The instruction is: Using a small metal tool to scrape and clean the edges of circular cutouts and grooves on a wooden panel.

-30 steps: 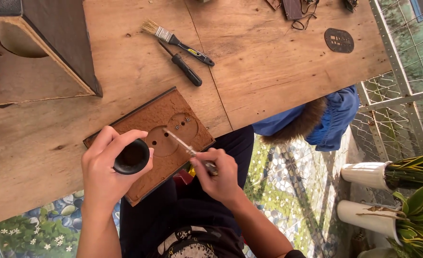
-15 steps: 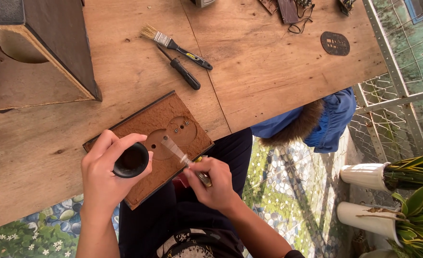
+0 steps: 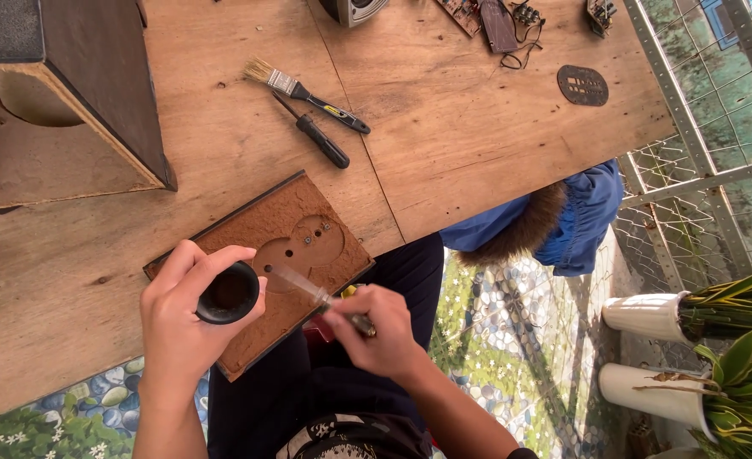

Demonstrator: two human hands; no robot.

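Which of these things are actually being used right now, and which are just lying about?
In use:
left hand holding a black round ring
right hand holding a thin tool
brown board with holes underneath

Lying about:
paintbrush
screwdriver
wooden box
dark oval plate
blue jacket

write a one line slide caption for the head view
Left hand holds a black round part while right hand brushes it over a brown board.
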